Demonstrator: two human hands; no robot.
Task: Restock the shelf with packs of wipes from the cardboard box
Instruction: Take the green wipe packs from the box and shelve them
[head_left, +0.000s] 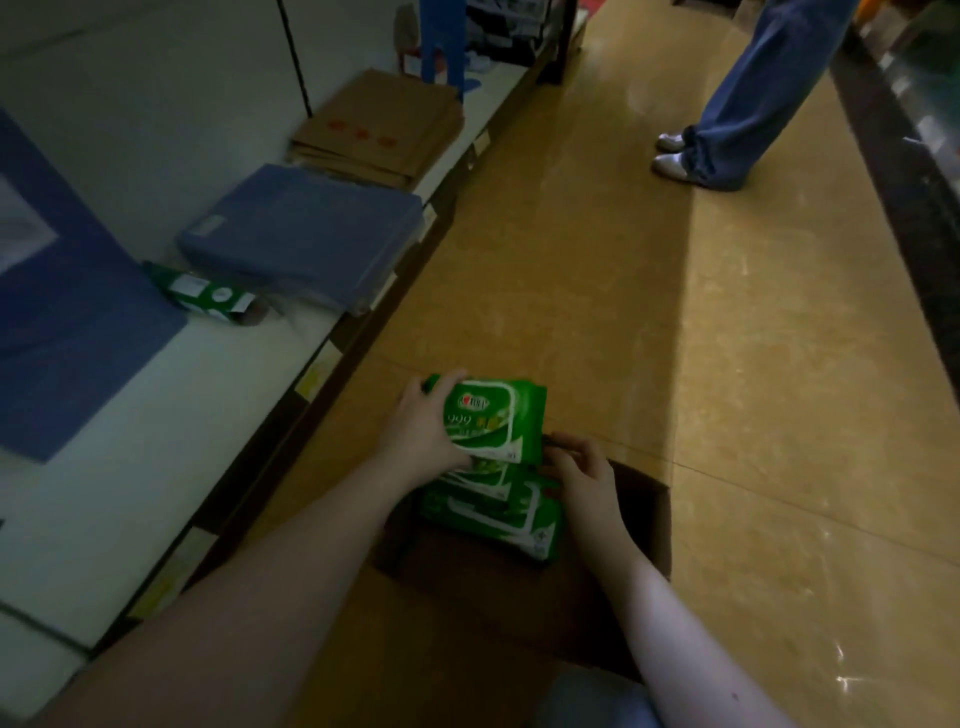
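While one green pack (208, 296) lies on the white shelf (104, 493) at the left, a person restocking from an open cardboard box (644, 519) on the shop floor (649, 312) has hold of another. Seen from the head camera, the left hand (428, 428) grips the top pack (493, 421) of wipes. Its fingers hook over the far edge and its thumb presses the near edge, a hold that likely suits lifting the pack flat off the stack. Further green packs (493, 514) sit beneath it in the box, stacked face up. The right hand (582, 475) is at the stack's right side with fingers curled against the packs' edge, apparently steadying them. Whether it pinches a pack or only touches cannot be told in the dim light. Beyond the lone pack on the shelf rest a blue wrapped bundle (306, 234) and flattened cardboard (379, 130). The stretch of shelf nearest the box looks the probable spot for new stock. Another person's legs (737, 104), in jeans, stand farther up the aisle, well apart from the work.
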